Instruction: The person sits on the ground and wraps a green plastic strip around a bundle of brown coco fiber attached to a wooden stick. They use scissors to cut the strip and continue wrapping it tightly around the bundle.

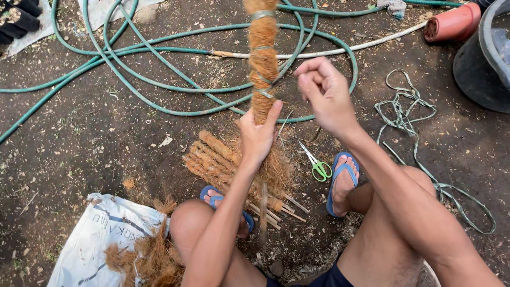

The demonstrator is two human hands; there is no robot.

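The left hand (258,137) gripped the coir-wrapped pole (263,64) firmly — the right hand (325,94) pinched the green binding cord (264,93), best kept taut.

You have one upright fibre pole (262,58), one pair of scissors (317,163), one bucket (484,58), one pot (452,23), one sack (101,239) and two sandals (340,183).

The left hand (257,137) grips an upright coir-wrapped pole (263,58). The right hand (325,95), fingers pinched, hovers just right of it. Finished poles (212,157) lie on the dirt below, scissors (317,165) to their right, a green hose (159,64) coiled far behind.
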